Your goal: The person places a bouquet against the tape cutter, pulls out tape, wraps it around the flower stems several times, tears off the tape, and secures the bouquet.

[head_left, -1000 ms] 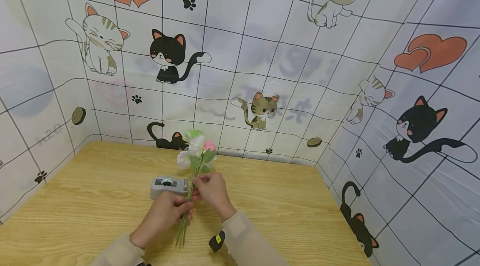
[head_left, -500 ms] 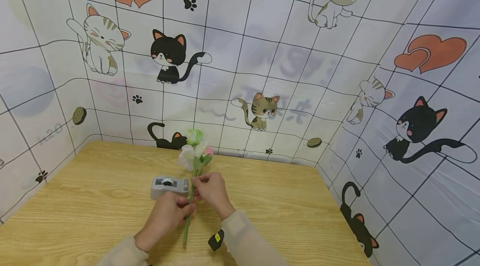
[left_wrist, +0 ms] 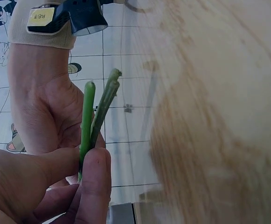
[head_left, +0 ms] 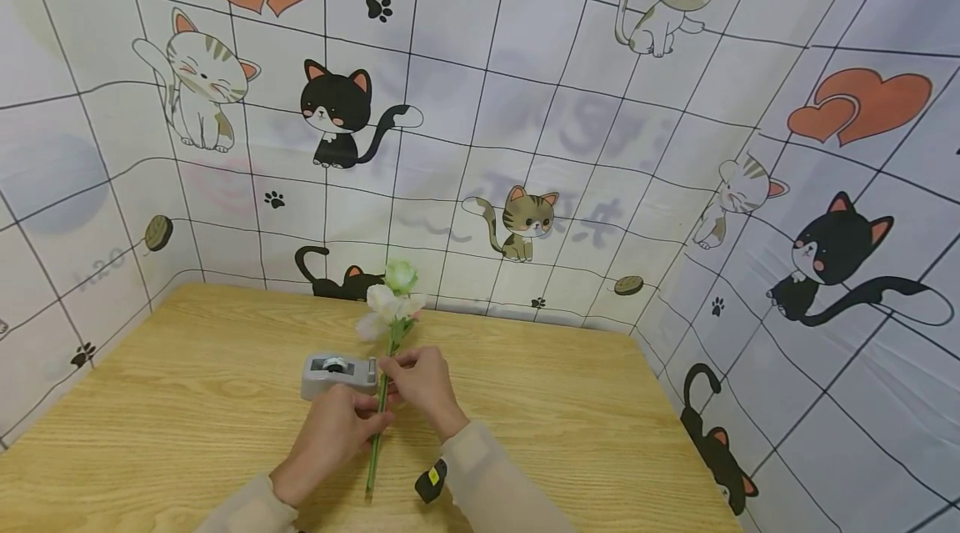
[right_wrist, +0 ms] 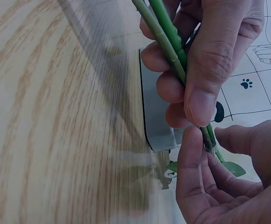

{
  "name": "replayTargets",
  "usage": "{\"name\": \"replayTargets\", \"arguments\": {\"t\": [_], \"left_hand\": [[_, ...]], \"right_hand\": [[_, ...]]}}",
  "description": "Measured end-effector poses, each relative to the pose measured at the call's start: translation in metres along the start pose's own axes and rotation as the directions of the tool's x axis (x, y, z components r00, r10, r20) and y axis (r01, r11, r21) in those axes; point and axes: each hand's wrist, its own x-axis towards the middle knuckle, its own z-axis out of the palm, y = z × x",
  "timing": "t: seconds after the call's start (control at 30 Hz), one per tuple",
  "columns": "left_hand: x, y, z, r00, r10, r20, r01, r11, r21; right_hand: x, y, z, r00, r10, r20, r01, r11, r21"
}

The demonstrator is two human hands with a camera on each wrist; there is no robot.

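Note:
A small bunch of artificial flowers [head_left: 388, 301], white and pale green with a trace of pink, is held above the wooden table, blooms toward the back wall. My left hand [head_left: 333, 431] pinches the lower green stems [left_wrist: 86, 116] between thumb and fingers; their cut ends stick out toward me. Higher up, just below the blooms, my right hand [head_left: 423, 387] pinches the stems with thumb and fingertips. A shiny clear patch shows on the stems by the right fingers [right_wrist: 191, 149]. Close to the left of the stems stands a grey tape dispenser [head_left: 318, 387] with a roll in it.
The wooden table [head_left: 570, 424] reaches back to a cloth wall [head_left: 450, 99] printed with cats and grid lines. A black wrist camera with a yellow label [head_left: 431, 481] sits by the right sleeve.
The bunch has turned in my hands: the pink bloom has gone mostly behind the white ones, and the green bloom has shifted right. The spread stem ends have come together. Both hands stay nearly in place.

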Motion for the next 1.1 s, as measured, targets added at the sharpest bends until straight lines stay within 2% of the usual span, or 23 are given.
{"name": "replayTargets", "arguments": {"t": [0.37, 0.63, 0.87, 1.1], "left_hand": [[0.0003, -0.0019, 0.0003, 1.000, 0.020, 0.008, -0.020, 1.000, 0.015], [0.0008, -0.0036, 0.0008, 0.999, 0.047, -0.016, -0.047, 0.998, 0.040], [0.0010, -0.0042, 0.0022, 0.999, 0.033, -0.023, -0.032, 0.998, 0.046], [0.0019, -0.0046, 0.0018, 1.000, 0.014, 0.017, -0.015, 1.000, 0.006]], "right_hand": [[-0.0006, 0.0008, 0.0005, 1.000, 0.007, -0.012, -0.007, 1.000, 0.004], [0.0011, 0.0019, 0.0026, 0.999, 0.036, -0.022, -0.035, 0.999, 0.033], [0.0008, 0.0030, 0.0029, 0.999, 0.043, -0.008, -0.042, 0.997, 0.059], [0.0031, 0.0075, 0.0015, 0.999, 0.031, 0.023, -0.033, 0.995, 0.097]]}}
